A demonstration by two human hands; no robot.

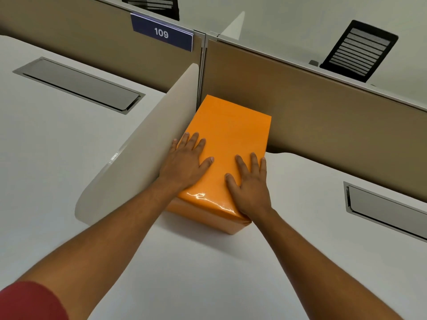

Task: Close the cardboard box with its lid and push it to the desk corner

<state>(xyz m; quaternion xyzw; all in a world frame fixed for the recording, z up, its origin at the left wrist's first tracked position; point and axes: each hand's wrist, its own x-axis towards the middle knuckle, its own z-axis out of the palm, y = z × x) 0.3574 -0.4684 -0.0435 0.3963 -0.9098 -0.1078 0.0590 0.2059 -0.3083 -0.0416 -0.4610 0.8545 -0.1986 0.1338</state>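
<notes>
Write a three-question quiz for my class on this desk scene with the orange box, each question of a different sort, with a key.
1. True or false: the lid sits on the orange cardboard box.
2. Multiple choice: where do the left hand and right hand rest? A) flat on the lid's top B) gripping the box's sides C) on the desk
3. Fill in: the sign on the brown partition reads ___.

Key: 1 true; 2 A; 3 109.
</notes>
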